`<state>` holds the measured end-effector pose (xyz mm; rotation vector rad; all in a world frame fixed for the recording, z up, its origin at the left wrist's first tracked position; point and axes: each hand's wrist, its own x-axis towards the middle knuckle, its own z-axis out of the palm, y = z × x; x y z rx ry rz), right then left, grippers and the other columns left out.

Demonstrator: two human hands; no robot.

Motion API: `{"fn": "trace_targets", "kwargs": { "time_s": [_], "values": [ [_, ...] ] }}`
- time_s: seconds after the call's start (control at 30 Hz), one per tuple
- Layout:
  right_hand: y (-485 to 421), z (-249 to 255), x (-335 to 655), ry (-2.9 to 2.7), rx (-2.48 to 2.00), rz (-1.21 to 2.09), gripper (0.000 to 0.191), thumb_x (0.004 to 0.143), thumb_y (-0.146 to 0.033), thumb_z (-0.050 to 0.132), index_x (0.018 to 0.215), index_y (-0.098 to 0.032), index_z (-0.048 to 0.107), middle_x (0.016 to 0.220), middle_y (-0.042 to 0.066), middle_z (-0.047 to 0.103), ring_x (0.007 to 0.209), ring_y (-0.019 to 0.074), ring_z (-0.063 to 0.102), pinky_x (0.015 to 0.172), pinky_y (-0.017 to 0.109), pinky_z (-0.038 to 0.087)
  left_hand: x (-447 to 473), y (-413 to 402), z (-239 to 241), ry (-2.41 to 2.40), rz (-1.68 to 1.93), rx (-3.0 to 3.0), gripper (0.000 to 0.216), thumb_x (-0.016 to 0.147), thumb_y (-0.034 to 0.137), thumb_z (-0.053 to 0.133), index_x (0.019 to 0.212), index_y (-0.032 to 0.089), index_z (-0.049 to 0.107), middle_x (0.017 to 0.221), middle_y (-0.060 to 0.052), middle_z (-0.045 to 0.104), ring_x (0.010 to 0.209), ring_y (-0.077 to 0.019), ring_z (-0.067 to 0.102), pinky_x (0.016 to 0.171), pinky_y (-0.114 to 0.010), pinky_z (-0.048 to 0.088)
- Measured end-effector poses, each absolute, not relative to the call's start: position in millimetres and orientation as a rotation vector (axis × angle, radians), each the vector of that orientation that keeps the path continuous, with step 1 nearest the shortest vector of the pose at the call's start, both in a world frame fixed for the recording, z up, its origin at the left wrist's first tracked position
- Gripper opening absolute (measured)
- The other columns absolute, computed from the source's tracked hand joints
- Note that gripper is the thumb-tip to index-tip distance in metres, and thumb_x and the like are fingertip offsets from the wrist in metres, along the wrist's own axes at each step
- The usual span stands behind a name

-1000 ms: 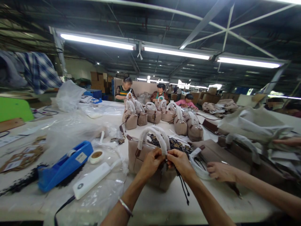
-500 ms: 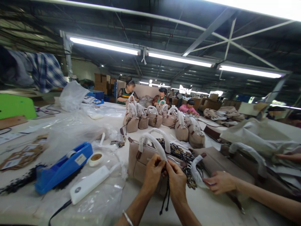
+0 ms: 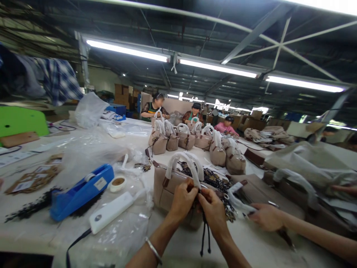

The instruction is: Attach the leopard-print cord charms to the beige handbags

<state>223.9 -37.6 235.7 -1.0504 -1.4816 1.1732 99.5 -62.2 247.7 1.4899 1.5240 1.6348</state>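
A taupe handbag (image 3: 161, 184) stands upright on the table before me, both of its handles wrapped in white film. My left hand (image 3: 181, 201) is closed in a pinch at the lower end of the near wrapped handle (image 3: 196, 179). Close beside it, the fingers of my right hand (image 3: 213, 210) pinch a black cord (image 3: 205, 225), whose two knotted ends dangle below. What lies exactly between the fingertips is partly hidden. Dark beaded charms (image 3: 212, 178) lie behind the bag.
To the left are a blue tape dispenser (image 3: 80, 193), a tape roll (image 3: 117, 183), a white power strip (image 3: 111, 212) and clear plastic bags (image 3: 92, 156). Several finished-looking handbags (image 3: 185, 140) stand farther back. At right, a co-worker's hand (image 3: 266, 216) holds another bag's wrapped handle.
My hands stay together at the handle's base, with slight finger shifts. The co-worker's hand has moved a little right, pulling the wrapped handle. The view has shifted slightly.
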Motion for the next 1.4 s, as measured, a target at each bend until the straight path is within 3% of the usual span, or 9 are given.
{"fn": "trace_targets", "kwargs": {
  "time_s": [0.27,0.5,0.7,0.83,1.0,1.23,1.4],
  "values": [
    [-12,274,243,-1.81,-1.065,1.327,0.019,0.066,-0.032,0.066,0.069,-0.014,0.068,0.054,-0.002,0.057,0.046,0.0097,0.049,0.042,0.02,0.039,84,-59,250,1.305,1.44,1.723,0.011,0.081,0.023,0.054,0.078,0.017,0.063,0.076,-0.001,0.065,0.072,-0.0167,0.056,0.068,-0.026,0.042],
    [-26,266,245,-1.69,-0.999,1.483,0.034,0.068,-0.035,0.069,0.096,-0.017,0.065,0.067,-0.003,0.063,0.045,0.0082,0.049,0.034,0.018,0.033,77,-51,246,1.184,1.419,1.634,0.014,0.08,0.027,0.057,0.072,0.017,0.055,0.066,0.004,0.052,0.064,-0.012,0.048,0.06,-0.022,0.04],
    [-27,275,256,-1.503,-1.029,1.727,0.032,0.059,-0.031,0.076,0.082,-0.014,0.061,0.066,0.001,0.068,0.052,0.0098,0.057,0.047,0.019,0.042,66,-45,250,0.934,1.208,1.559,0.017,0.076,0.032,0.067,0.077,0.016,0.062,0.07,0.002,0.06,0.067,-0.0132,0.055,0.065,-0.025,0.047],
    [-26,279,258,-1.507,-1.039,1.708,0.033,0.062,-0.035,0.075,0.084,-0.014,0.062,0.066,0.001,0.067,0.046,0.0086,0.052,0.041,0.019,0.038,61,-34,252,0.874,1.168,1.47,0.027,0.067,0.036,0.077,0.076,0.014,0.065,0.073,-0.002,0.066,0.07,-0.0169,0.061,0.069,-0.029,0.05],
    [-41,251,248,-1.465,-1.004,1.477,0.05,0.072,-0.036,0.064,0.118,-0.018,0.055,0.073,-0.002,0.065,0.057,0.0135,0.062,0.046,0.022,0.047,78,-39,229,1.004,1.465,1.261,0.034,0.081,0.048,0.061,0.097,0.018,0.061,0.089,-0.003,0.066,0.075,-0.0148,0.062,0.069,-0.026,0.049],
    [-56,233,251,-1.536,-1.008,1.329,0.056,0.077,-0.031,0.062,0.131,-0.019,0.05,0.095,0.005,0.071,0.072,0.0185,0.07,0.068,0.032,0.057,91,-67,208,1.09,1.523,1.221,0.025,0.076,0.029,0.067,0.096,0.016,0.063,0.092,-0.004,0.068,0.085,-0.017,0.061,0.079,-0.028,0.046],
    [-58,238,264,-1.471,-1.062,1.349,0.051,0.074,-0.033,0.068,0.12,-0.017,0.052,0.091,0.005,0.071,0.073,0.0198,0.07,0.065,0.032,0.058,91,-71,209,1.116,1.469,1.197,0.025,0.071,0.021,0.064,0.096,0.015,0.064,0.092,-0.004,0.069,0.086,-0.018,0.062,0.081,-0.029,0.047]
  ]
}}
